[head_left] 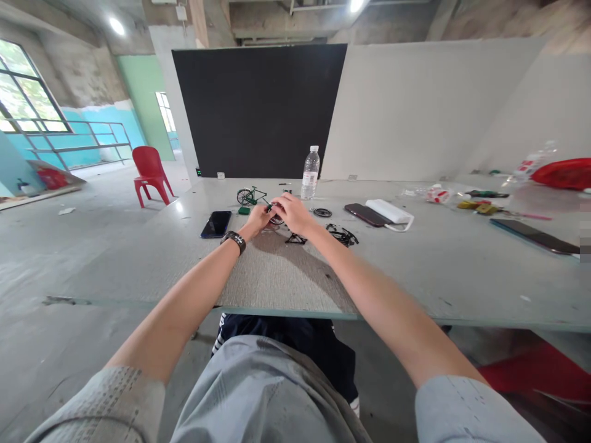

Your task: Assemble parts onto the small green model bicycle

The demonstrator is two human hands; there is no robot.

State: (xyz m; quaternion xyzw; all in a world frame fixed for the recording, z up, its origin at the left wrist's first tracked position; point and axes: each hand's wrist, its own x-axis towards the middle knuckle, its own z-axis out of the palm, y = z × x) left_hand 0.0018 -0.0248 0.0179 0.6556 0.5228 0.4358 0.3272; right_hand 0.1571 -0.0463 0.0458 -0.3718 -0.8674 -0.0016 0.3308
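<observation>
A small green model bicycle (pixel 253 195) stands on the table just beyond my hands, its rear wheel and frame visible and its right end partly behind my fingers. My left hand (pixel 259 219), with a dark watch at the wrist, has its fingers pinched together beside a small spoked wheel (pixel 277 219). Over the same wheel, my right hand (pixel 292 213) curls in from the right, fingertips meeting those of the left. Both hands seem to grip this wheel and a small dark green part, whose join is hidden by the fingers.
Near my right forearm lie black plastic bicycle parts (pixel 342 235), a black frame piece (pixel 296 239) and a loose wheel (pixel 322 212). A phone (pixel 217 224) and a green block (pixel 244 210) lie left. A water bottle (pixel 311 173) stands behind; another phone (pixel 367 215) and a white power bank (pixel 388 211) lie right.
</observation>
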